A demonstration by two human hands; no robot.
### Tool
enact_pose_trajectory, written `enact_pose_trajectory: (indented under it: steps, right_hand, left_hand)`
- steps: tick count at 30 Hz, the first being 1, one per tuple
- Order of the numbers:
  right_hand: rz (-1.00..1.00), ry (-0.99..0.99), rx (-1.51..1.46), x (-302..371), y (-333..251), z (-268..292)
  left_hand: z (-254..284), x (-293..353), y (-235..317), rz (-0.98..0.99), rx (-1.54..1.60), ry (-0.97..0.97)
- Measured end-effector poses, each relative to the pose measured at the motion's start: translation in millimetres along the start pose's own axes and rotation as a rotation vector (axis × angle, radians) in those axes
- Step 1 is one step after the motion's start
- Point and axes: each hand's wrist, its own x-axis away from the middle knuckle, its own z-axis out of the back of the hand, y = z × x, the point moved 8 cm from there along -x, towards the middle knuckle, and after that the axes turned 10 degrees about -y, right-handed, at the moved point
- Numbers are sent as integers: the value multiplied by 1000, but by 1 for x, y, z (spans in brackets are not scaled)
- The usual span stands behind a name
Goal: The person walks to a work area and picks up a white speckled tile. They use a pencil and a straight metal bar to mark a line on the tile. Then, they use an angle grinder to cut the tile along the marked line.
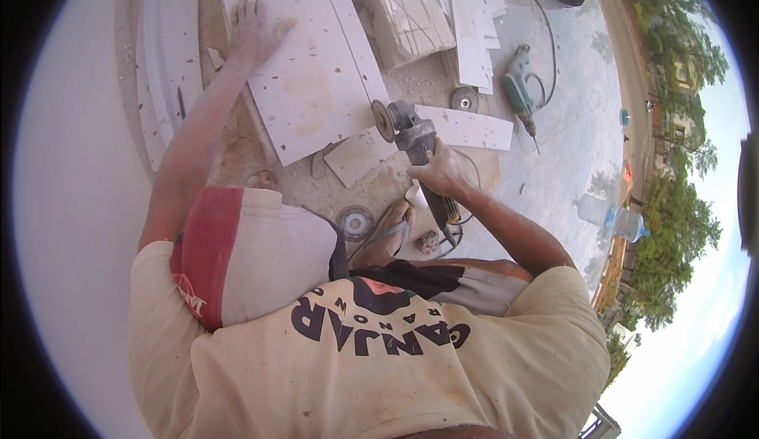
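Observation:
My left hand (255, 32) lies flat with fingers stretched out on a long white, speckled slab (304, 83), near its left edge. A line runs along the slab's right side. My right hand (441, 174) is wrapped round the body of an angle grinder (415, 133). The grinder's disc (383, 120) stands on edge by the slab's near right corner; whether they touch I cannot tell. Below the disc a smaller speckled offcut (357, 157) rests on the dusty ground.
A green power drill (519, 91) with a cord lies right. Loose discs lie by a block (407, 16) and by my foot (390, 237). Stacked strips (466, 35) and a speckled piece (466, 128) are nearby. Long boards (170, 51) stand left; a clear plastic bottle (621, 221) lies far right.

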Motion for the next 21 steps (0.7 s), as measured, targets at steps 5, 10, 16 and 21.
enact_pose_trajectory:
  steps: [5, 10, 16, 21]
  right_hand:
    - [34, 46, -17, -5, 4, 0]
    - [56, 51, -21, -13, -4, 5]
    - [85, 94, 1, -18, -10, 10]
    - [76, 76, -23, -20, -16, 13]
  left_hand:
    - [-2, -1, 0, -14, -10, 15]
    - [-2, -1, -1, -19, -10, 25]
    - [-2, -1, 0, 22, 30, -45]
    - [-2, 0, -1, 23, 42, -22]
